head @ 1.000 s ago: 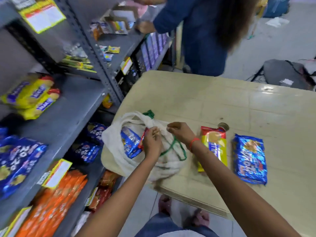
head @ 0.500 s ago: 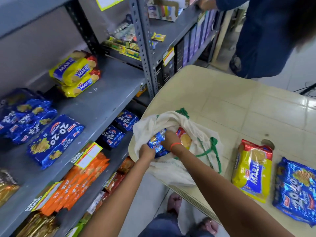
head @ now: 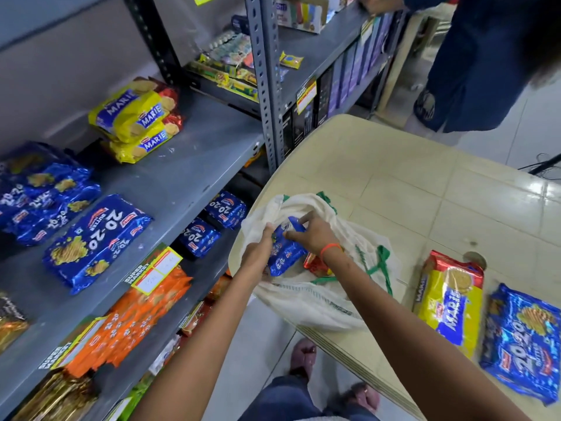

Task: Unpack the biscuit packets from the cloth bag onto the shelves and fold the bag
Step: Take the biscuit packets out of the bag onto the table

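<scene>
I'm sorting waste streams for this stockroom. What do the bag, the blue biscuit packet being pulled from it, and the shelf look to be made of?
Cloth bag: soft off-white woven fabric, matte, crumpling in folds.
Blue 20-20 packet: thin glossy plastic film, crinkled with bright glints.
Shelf: probably painted grey metal, with perforated uprights.

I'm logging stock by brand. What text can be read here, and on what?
"MARIE": yellow packets on the shelf and yellow packet on the table.
"20-20 BUTTER": blue packet on the shelf.
"20-20": blue packet on the table.
"SUPER MARKET": shelf price tag; its handwriting is unreadable.
</scene>
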A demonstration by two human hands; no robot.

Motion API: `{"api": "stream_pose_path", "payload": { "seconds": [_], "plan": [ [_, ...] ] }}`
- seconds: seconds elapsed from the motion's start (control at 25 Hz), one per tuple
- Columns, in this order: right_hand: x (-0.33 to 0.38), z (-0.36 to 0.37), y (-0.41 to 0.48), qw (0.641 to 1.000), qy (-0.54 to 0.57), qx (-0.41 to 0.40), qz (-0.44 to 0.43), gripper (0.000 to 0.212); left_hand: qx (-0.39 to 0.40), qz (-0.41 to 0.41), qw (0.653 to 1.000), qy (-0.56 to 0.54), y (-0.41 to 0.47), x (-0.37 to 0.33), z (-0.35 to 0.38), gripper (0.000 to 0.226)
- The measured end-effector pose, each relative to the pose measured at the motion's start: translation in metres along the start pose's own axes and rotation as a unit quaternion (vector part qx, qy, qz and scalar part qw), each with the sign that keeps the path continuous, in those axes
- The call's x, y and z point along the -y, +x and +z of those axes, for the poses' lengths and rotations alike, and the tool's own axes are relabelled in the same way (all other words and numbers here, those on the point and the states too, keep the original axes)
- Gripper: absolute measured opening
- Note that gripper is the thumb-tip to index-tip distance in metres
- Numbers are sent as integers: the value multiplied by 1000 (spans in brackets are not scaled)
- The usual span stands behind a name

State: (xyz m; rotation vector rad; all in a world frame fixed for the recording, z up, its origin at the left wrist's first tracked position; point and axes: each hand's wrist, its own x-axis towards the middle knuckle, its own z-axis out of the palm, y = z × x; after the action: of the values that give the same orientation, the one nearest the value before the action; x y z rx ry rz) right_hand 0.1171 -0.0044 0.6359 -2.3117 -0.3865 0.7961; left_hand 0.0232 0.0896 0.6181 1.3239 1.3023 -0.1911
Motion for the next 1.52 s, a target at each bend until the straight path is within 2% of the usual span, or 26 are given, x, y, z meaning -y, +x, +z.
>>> {"api": "stream_pose_path", "payload": {
  "seconds": [0.12,0.24,0.32,0.4,0.48,0.56,0.6,0.64,0.72,0.8,0.92,1.04,1.2,1.36,1.52],
  "plan": [
    [4,-34,-16,998,-64,-16,1,53,106,-57,992,-22,-17,-12,4,69],
    [7,-65,-46,993,-113,5,-30,55,182,-63,981,-23,-40,-27,33,63],
    [0,-85,-64,996,-46,60,-49,46,205,-34,978,-35,-56,-34,51,49],
    [-20,-114,-85,988,112,104,-20,38,275,0,958,-82,-70,-36,68,27],
    [-52,-138,-100,976,212,37,16,37,357,11,920,-159,-85,-31,86,27],
    [-94,-154,-112,975,192,-86,73,52,399,7,897,-189,-101,-25,116,34],
    [-112,-157,-117,968,201,-98,112,58,409,5,892,-191,-106,-20,131,37],
    [-130,-162,-127,958,234,-82,144,54,416,4,890,-187,-112,-14,150,39],
    [-168,-173,-147,933,311,-67,168,25,406,-2,902,-144,-126,-3,193,43],
    [-215,-188,-166,921,328,-138,160,18,398,5,914,-77,-140,11,240,46],
    [-280,-210,-189,899,336,-232,159,8,420,62,905,15,-163,37,308,41],
    [-340,-230,-208,865,357,-290,201,28,415,99,899,95,-185,61,369,36],
    [-412,-258,-227,846,292,-362,260,36,426,128,879,171,-209,89,445,33],
    [-453,-257,-235,848,266,-340,307,43,444,88,869,198,-217,118,485,45],
    [-458,-243,-234,859,236,-326,316,41,450,65,873,176,-216,130,494,49]
  ]
}}
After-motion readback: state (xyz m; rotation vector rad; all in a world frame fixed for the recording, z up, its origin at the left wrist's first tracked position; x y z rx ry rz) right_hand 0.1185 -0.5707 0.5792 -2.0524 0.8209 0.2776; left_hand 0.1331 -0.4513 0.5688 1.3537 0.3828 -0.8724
